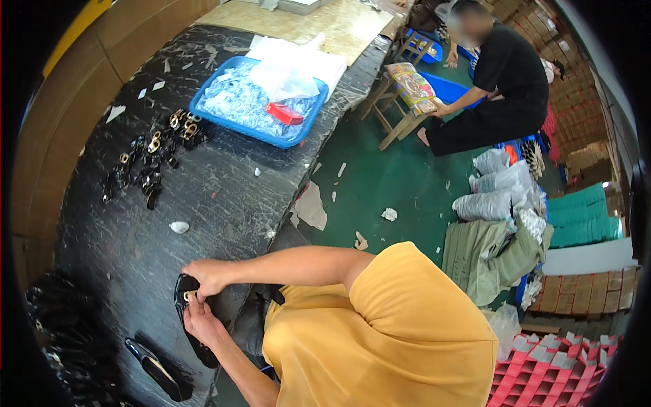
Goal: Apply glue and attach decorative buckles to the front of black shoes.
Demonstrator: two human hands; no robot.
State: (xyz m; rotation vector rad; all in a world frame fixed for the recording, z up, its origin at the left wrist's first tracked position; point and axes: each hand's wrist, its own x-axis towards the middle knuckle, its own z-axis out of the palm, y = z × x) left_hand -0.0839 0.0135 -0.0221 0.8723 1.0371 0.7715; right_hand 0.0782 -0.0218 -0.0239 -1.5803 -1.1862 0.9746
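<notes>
along the edge of the dark, scuffed tabletop (230, 197), i am gripping a glossy black shoe (180, 302) with both hands: my right hand (205, 277) is closing around its upper end, and my left hand (203, 323) is curling its fingers onto it beside a pale gold piece (190, 296). i am guessing it is light, its slick upper probably yielding and marking easily, the sole being stiffer, so the sides and sole are likely offering the surest hold. nearby, a second black shoe (157, 370) is showing a pale lining, small black-and-gold trims (152, 156) are lying heaped, looking hard, and a blue tray (234, 128) is holding crinkly, filmy packets (234, 91).
</notes>
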